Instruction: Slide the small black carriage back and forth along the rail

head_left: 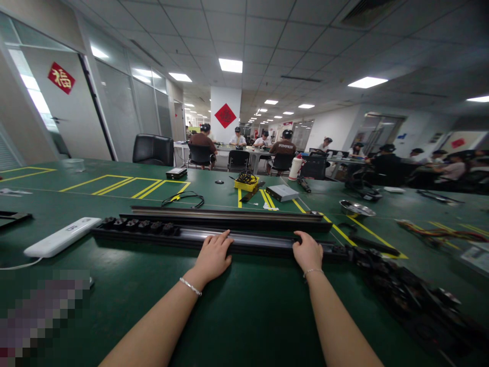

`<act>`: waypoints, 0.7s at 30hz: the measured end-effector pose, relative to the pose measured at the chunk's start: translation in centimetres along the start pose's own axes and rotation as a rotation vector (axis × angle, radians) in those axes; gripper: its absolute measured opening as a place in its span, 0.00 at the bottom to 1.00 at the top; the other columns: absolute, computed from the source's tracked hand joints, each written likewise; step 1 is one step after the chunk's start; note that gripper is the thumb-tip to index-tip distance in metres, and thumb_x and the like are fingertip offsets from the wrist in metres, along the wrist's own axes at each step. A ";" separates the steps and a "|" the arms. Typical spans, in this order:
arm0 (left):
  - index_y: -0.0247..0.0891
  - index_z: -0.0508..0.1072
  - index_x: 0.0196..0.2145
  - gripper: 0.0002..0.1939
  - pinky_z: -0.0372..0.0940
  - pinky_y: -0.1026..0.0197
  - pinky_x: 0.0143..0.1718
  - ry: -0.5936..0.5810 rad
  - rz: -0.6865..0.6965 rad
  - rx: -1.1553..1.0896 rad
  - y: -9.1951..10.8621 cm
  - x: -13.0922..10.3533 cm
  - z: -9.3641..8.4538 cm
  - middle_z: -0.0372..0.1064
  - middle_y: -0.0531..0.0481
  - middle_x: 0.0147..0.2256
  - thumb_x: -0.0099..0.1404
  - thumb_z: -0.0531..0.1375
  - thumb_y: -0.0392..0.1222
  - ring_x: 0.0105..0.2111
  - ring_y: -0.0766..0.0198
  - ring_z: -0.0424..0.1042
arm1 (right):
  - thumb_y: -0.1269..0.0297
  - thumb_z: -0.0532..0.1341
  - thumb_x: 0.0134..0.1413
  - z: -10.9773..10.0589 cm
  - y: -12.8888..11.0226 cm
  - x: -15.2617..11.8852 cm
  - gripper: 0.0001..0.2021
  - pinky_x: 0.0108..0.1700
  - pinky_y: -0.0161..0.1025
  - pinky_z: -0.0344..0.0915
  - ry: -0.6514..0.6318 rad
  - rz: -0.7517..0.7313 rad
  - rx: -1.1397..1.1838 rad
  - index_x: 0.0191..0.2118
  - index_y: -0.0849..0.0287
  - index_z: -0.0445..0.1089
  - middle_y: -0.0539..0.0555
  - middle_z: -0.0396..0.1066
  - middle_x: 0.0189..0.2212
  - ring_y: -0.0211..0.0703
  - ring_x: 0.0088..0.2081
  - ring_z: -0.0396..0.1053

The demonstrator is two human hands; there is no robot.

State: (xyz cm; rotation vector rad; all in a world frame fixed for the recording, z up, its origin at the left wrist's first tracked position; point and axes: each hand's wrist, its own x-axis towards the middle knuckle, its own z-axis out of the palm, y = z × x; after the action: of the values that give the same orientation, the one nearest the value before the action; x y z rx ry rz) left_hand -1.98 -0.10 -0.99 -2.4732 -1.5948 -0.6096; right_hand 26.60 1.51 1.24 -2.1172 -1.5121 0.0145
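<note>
1. The long rail [214, 236] at centre frame looks like smooth metal, its middle strip glossy.
2. The table [244, 306] surface is matt green.
3. The power strip [61, 237], at left, is smooth white plastic.

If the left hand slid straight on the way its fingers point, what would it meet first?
The left hand already rests on the near black rail; straight beyond, it would probably meet the second black rail lying just behind, though the depth between them is unclear.

Both forearms are bare — no sleeves show in the lower half of the frame. Each wrist carries a thin silver bracelet — the left hand [212, 256] and right hand [307, 253] are ungloved.
</note>
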 end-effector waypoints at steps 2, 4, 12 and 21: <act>0.44 0.63 0.48 0.22 0.50 0.51 0.54 0.002 0.000 0.000 0.0 0.0 0.0 0.55 0.48 0.58 0.54 0.55 0.40 0.53 0.57 0.58 | 0.69 0.49 0.49 0.1 0.0 0.0 0.20 0.58 0.54 0.43 -0.007 0.010 0.002 0.48 0.54 0.64 0.53 0.63 0.52 0.47 0.53 0.58; 0.44 0.63 0.48 0.22 0.50 0.51 0.54 -0.002 -0.003 -0.002 0.0 0.0 -0.1 0.55 0.48 0.58 0.54 0.55 0.40 0.53 0.57 0.58 | 0.69 0.49 0.49 0.1 0.1 0.1 0.20 0.58 0.54 0.42 -0.016 0.015 0.008 0.49 0.54 0.64 0.53 0.63 0.52 0.47 0.53 0.58; 0.44 0.63 0.49 0.22 0.50 0.51 0.54 -0.001 0.004 -0.009 0.1 0.0 -0.2 0.55 0.48 0.58 0.54 0.54 0.40 0.53 0.57 0.58 | 0.69 0.49 0.49 0.2 0.7 0.3 0.20 0.58 0.52 0.42 -0.018 0.041 0.016 0.49 0.54 0.64 0.53 0.62 0.52 0.46 0.52 0.60; 0.45 0.63 0.48 0.22 0.50 0.51 0.54 -0.006 -0.006 -0.005 0.2 0.0 -0.2 0.54 0.49 0.58 0.54 0.55 0.40 0.53 0.56 0.58 | 0.71 0.49 0.47 0.2 0.8 0.4 0.21 0.57 0.49 0.45 0.007 0.034 0.012 0.49 0.55 0.64 0.54 0.64 0.51 0.46 0.51 0.61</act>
State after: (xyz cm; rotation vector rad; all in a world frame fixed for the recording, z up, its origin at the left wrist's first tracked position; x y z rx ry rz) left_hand -1.89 -0.23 -0.83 -2.4767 -1.6056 -0.6088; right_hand 27.36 1.72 0.89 -2.1319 -1.4684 0.0286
